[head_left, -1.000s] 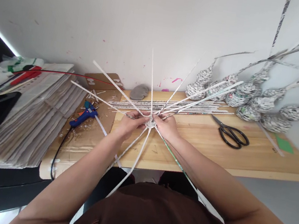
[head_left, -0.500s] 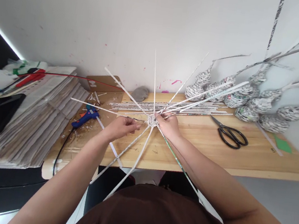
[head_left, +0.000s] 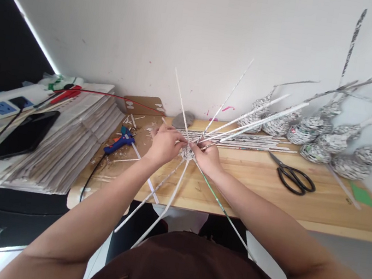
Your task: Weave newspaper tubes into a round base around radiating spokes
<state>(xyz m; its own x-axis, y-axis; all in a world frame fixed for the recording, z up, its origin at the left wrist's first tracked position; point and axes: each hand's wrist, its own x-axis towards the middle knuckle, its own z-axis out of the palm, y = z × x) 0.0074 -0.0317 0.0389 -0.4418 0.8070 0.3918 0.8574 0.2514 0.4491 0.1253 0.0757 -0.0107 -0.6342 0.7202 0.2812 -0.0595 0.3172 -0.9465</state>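
Between my hands is a small woven paper base [head_left: 188, 153], with several rolled-paper sticks [head_left: 173, 193] fanning out from it in all directions. My right hand [head_left: 208, 157] pinches the base at its right edge, thumb on top. At the upper left of the base, my left hand [head_left: 168, 142] is closed, with thumb and fingertips at the root of a paper stick. Which stick the left fingers grip is partly hidden by the hand. Behind the base lies a bundle of loose paper sticks [head_left: 255, 142].
Black-handled scissors [head_left: 293, 175] lie at right, before several woven gourd shapes [head_left: 332, 142] along the wall. At left are a blue glue gun [head_left: 120, 141], a paper stack [head_left: 77, 142], a phone [head_left: 26, 134] and a power strip [head_left: 2, 107]. A grey stone-like lump [head_left: 183, 119] sits behind.
My left hand has moved up and inward from the lower left of the base to its upper left edge. The right hand keeps its hold. The whole view has shifted slightly.
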